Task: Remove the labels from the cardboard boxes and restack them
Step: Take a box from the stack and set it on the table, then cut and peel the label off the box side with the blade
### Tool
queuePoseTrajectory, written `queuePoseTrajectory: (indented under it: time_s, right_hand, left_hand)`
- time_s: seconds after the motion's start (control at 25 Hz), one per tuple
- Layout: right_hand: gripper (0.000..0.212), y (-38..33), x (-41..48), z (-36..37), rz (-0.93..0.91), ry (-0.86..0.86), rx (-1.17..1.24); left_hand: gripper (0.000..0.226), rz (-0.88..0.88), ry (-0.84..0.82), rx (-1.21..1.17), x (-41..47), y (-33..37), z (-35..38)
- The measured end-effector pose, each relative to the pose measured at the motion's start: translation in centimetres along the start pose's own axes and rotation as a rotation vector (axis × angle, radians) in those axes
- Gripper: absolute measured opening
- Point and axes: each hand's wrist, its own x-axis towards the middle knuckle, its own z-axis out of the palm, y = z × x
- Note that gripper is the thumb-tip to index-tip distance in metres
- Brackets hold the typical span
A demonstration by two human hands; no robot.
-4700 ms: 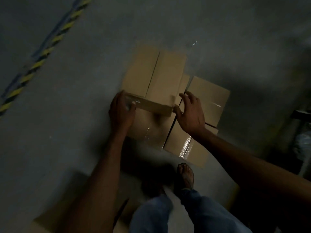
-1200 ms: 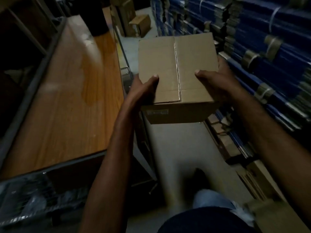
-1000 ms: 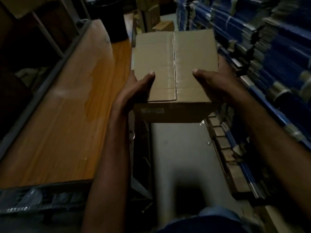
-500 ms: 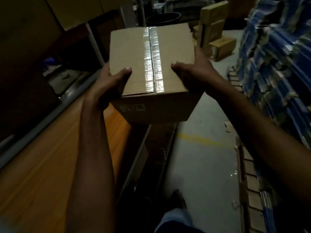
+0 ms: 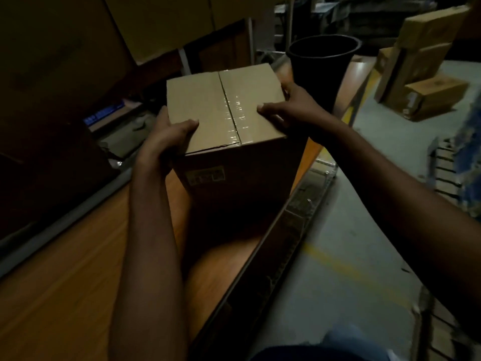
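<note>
I hold a taped brown cardboard box (image 5: 221, 108) with both hands over a wooden table (image 5: 65, 282). My left hand (image 5: 166, 139) grips its left side with the thumb on the top flap. My right hand (image 5: 291, 108) grips the right side, thumb also on top. Clear tape runs along the centre seam. A small label (image 5: 205, 175) sits on the near face, upper left. The dim light hides whether the box's bottom touches the table.
A black bucket (image 5: 322, 63) stands on the table behind the box. More cardboard boxes (image 5: 426, 92) lie on the grey floor at the right. Dark shelving (image 5: 52, 74) fills the left. The table's metal edge (image 5: 299, 212) runs diagonally beside the aisle.
I picked the box up off the floor pile, carried it down the aisle and swung it left over the table. It now sits lower in view, above the table top.
</note>
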Motion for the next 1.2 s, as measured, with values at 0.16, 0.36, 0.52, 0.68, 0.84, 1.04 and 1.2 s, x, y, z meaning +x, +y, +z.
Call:
queuePoseTrajectory:
  time_s: [0.16,0.36,0.52,0.68,0.84,1.04,1.2]
  right_hand:
    - [0.069,0.7,7.7,-0.3,-0.035,-0.19,-0.059]
    - [0.065,2.2,15.2,-1.3,-0.094,-0.414,-0.099]
    - [0.072,2.4,19.1,-2.7,-0.115,-0.546,-0.113]
    - [0.074,2.5,21.2,-4.2,-0.237,-0.573,-0.209]
    - [0.051,4.2,20.1,-4.5,-0.536,-0.404,-0.449]
    - [0.031,7.5,17.1,-4.1,-0.812,-0.127,-0.41]
    - [0.033,10.2,16.5,-3.8,-0.919,0.092,-0.254]
  left_hand:
    - [0.053,-0.093,0.157,0.015,2.6,0.1,2.3]
    - [0.047,-0.17,0.368,0.019,3.8,0.0,6.9]
    - [0.041,-0.237,0.518,-0.004,4.5,1.0,10.4]
    - [0.061,-0.251,0.559,0.086,5.2,1.9,12.6]
    - [0.039,-0.201,0.502,0.158,4.9,1.8,13.8]
    - [0.049,-0.163,0.683,0.019,4.6,1.6,15.9]
    - [0.047,-0.152,0.797,-0.029,4.8,1.5,18.0]
